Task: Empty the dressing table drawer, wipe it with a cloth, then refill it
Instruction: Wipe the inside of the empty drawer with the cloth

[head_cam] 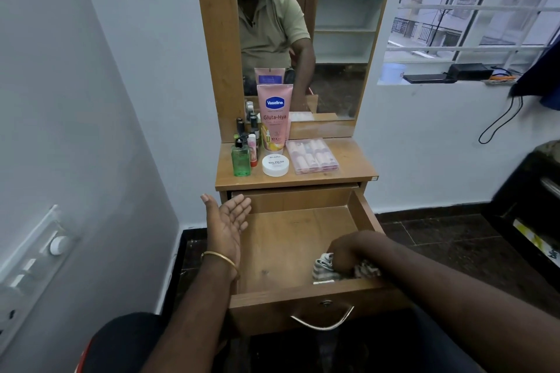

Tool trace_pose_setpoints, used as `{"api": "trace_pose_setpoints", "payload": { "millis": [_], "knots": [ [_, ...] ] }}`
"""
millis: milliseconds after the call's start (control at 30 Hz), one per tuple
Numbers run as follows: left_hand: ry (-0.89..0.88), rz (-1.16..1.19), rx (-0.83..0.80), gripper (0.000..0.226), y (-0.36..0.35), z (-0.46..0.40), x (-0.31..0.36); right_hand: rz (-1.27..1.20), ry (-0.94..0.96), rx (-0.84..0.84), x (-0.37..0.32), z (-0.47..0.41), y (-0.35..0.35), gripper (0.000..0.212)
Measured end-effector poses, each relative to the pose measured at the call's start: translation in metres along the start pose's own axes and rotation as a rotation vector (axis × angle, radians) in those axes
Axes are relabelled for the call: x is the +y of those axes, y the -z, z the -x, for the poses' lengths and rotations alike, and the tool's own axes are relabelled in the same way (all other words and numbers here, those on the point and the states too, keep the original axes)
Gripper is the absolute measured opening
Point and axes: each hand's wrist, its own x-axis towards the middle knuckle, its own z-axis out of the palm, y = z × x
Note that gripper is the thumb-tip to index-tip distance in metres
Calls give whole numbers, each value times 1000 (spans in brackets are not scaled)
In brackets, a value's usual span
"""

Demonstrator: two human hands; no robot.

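The drawer (298, 239) stands pulled out. At its front right corner the right hand (348, 254) clenches a crumpled cloth (325, 266) against the drawer floor. The left hand (227, 221) hovers released, fingers straight, above the drawer's left wall. Bottles (242, 154) stand on the desk (348, 166).

- Drawer (291, 239): light brown wood, pulled fully out from under the worktop (348, 169), floor bare apart from the cloth, curved metal handle hanging on the front panel.
- Cloth (325, 266): pale, striped, bunched up, lying on the drawer floor in the near right corner, against the front wall.
- Pink lotion tube (274, 118): standing upright at the back of the worktop, against the mirror.
- Green bottle (241, 160): clear, dark pump cap, upright at the left front.
- Small dark bottles (242, 127): clustered upright behind the green one.
- White round tub (275, 164): just right of the green bottle.
- Clear flat case (312, 156): pinkish pieces inside, lying flat at the right.
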Motion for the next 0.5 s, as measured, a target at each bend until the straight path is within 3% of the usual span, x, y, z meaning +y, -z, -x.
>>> {"api": "trace_pose_setpoints", "payload": {
  "millis": [233, 367, 500],
  "knots": [
    [8, 11, 11, 90, -1, -1, 1, -212, 254, 59, -72, -8, 16, 35],
    [19, 29, 20, 90, 0, -2, 2, -185, 359, 260, -101, -8, 23, 34],
    [11, 27, 18, 91, 0, -2, 1, -120, 368, 130, -110, -7, 15, 38]
  ]
}}
